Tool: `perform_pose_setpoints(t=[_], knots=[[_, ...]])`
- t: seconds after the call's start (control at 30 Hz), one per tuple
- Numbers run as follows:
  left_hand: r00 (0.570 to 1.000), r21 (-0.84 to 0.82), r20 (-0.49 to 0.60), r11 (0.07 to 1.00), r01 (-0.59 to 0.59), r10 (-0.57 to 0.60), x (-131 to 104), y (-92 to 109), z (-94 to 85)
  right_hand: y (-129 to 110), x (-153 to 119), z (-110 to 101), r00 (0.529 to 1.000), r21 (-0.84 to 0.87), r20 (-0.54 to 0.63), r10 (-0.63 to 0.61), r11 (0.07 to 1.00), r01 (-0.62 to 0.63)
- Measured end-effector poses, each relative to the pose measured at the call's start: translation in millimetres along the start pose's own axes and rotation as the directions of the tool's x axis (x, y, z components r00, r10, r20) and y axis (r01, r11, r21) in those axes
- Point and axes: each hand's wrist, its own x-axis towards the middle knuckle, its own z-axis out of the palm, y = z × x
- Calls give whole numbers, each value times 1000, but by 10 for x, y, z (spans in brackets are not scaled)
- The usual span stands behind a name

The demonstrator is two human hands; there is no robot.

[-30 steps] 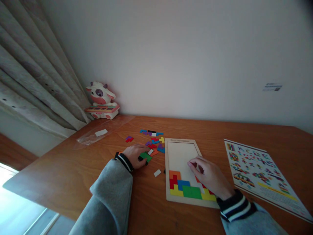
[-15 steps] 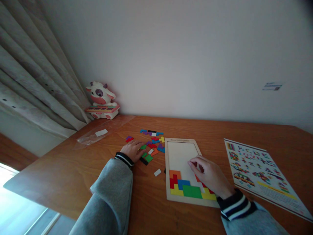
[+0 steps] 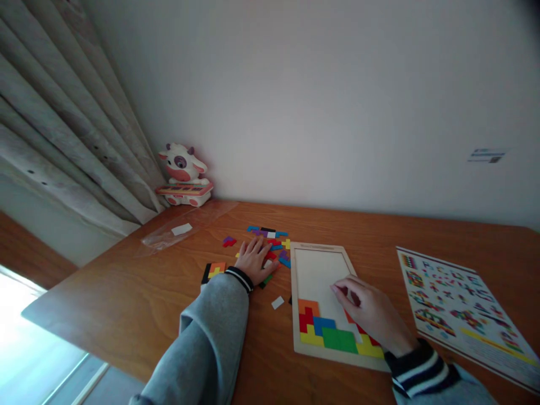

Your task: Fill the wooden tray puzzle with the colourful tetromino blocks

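Note:
Fingers spread, my left hand (image 3: 254, 262) lies over the pile of coloured puzzle pieces left of the wooden tray (image 3: 296, 281) and covers some of them. Over the right part of the tray is my right hand (image 3: 366, 306), its thumb and forefinger brought together; whatever they may hold is too small to make out. Along the tray's near end lie fitted pieces, among them a green one (image 3: 340, 340), a blue one (image 3: 324, 324) and a yellow one (image 3: 311, 336). The tray's far part shows its bare base.
A printed pattern sheet (image 3: 459, 304) lies at the right. Near the wall stand a cow toy (image 3: 183, 177) and a clear plastic bag (image 3: 162, 239). A white piece (image 3: 277, 302) rests beside the tray, and orange and black pieces (image 3: 217, 268) lie left of my left hand.
My left hand has moved right and slightly forward over the pile, uncovering orange, yellow and black pieces at its left. My right hand stays over the tray. The view has shifted slightly.

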Motion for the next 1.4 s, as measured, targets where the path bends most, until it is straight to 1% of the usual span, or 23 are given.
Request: perform_pose_setpoints(t=[0.13, 0.23, 0.3, 0.37, 0.43, 0.47, 0.53, 0.63, 0.7, 0.8, 0.83, 0.9, 0.93, 0.97, 1.0, 1.03, 1.07, 1.1, 1.13, 1.17, 1.27, 1.4], knots=[[996, -10, -74, 999, 41, -42, 83, 11, 43, 9, -10, 15, 1000, 6, 28, 7, 1000, -7], [986, -37, -132, 995, 94, -98, 228, 1, 25, 4, -16, 18, 999, 11, 37, 14, 1000, -14], [990, -57, -100, 994, 96, -102, 364, 4, 26, 3, -22, 14, 999, 13, 46, 18, 1000, -19], [996, -55, -11, 995, 85, -86, 491, 16, 53, 5, -27, 9, 998, 13, 56, 24, 1000, -25], [994, -38, 64, 996, 86, -84, 568, 33, 97, 4, -29, 4, 998, 12, 60, 29, 999, -30], [993, -30, 78, 995, 91, -88, 578, 43, 120, 3, -29, 2, 998, 12, 60, 32, 999, -32], [994, -18, 63, 996, 91, -89, 535, 59, 150, -3, -26, 0, 998, 12, 61, 34, 999, -35], [996, 13, 36, 997, 76, -76, 354, 72, 128, -7, -21, 0, 998, 10, 57, 25, 1000, -25], [995, 34, 52, 996, 86, -88, 202, 82, 61, -1, -23, 2, 999, 9, 45, 10, 1000, -10], [986, 61, 92, 990, 131, -136, 1, 126, -80, 9, -33, 6, 999, 2, 34, -10, 1000, 10], [983, 77, 87, 985, 153, -159, -48, 153, -123, 9, -35, 6, 999, -2, 34, -14, 1000, 14], [981, 102, 31, 977, 188, -192, -113, 218, -180, -1, -36, 2, 999, -7, 34, -17, 1000, 17], [985, 101, -2, 980, 172, -172, -127, 253, -189, -9, -35, -2, 999, -8, 34, -17, 1000, 18], [993, 86, -18, 989, 116, -115, -131, 285, -184, -16, -32, -7, 999, -9, 32, -15, 1000, 16], [1000, 56, -13, 998, 29, -28, -127, 313, -168, -20, -29, -13, 1000, -11, 28, -9, 1000, 10], [997, 16, 12, 997, -75, 75, -117, 334, -143, -17, -26, -17, 1000, -16, 22, 0, 1000, 0], [984, -27, 45, 985, -170, 171, -105, 349, -113, -5, -23, -20, 1000, -23, 10, 12, 1000, -12], [968, -63, 76, 970, -236, 241, -93, 357, -84, 20, -19, -19, 1000, -31, -6, 25, 999, -25], [956, -88, 97, 959, -268, 276, -84, 361, -57, 57, -15, -13, 999, -42, -31, 37, 998, -39], [952, -101, 109, 956, -275, 286, -79, 361, -38, 107, -11, -4, 997, -57, -64, 49, 997, -53], [961, -104, 97, 962, -251, 261, -89, 358, -26, 304, 0, 38, 983, -129, -166, 73, 987, -95], [960, -120, 67, 958, -262, 271, -133, 368, -64, 557, -4, 64, 975, -200, -200, 99, 970, -140]])
